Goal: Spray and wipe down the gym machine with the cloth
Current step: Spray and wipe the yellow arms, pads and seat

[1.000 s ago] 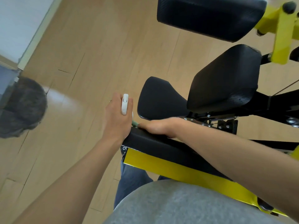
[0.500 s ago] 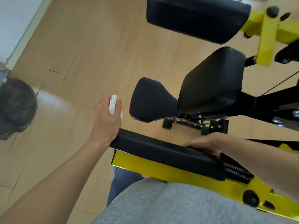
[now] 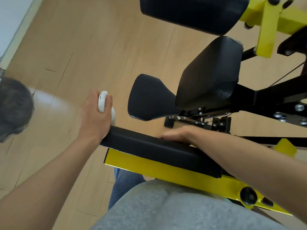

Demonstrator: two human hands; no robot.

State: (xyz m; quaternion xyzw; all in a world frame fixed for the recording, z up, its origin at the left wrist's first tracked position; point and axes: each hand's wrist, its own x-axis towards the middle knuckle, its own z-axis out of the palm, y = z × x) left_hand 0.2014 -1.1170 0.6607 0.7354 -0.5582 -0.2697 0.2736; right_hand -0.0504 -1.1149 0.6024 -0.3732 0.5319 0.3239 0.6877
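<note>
The gym machine has a long black pad (image 3: 149,146) on a yellow frame bar (image 3: 149,166), right in front of my body. My right hand (image 3: 177,134) lies on the pad's far edge near its middle, blurred, with the fingers curled over the edge. The cloth is hidden under this hand. My left hand (image 3: 94,117) grips a white spray bottle (image 3: 102,103) just off the pad's left end, and its wrist touches the pad's corner.
Beyond the long pad are a black seat pad (image 3: 149,97), a tilted black pad (image 3: 209,72) and a large black pad (image 3: 191,12) at the top, on black and yellow frame parts. A dark grey round object (image 3: 13,108) sits on the wooden floor at left.
My right hand slid from the pad's left end to its right end, then back toward the middle. My left hand stayed by the pad's left end with the bottle.
</note>
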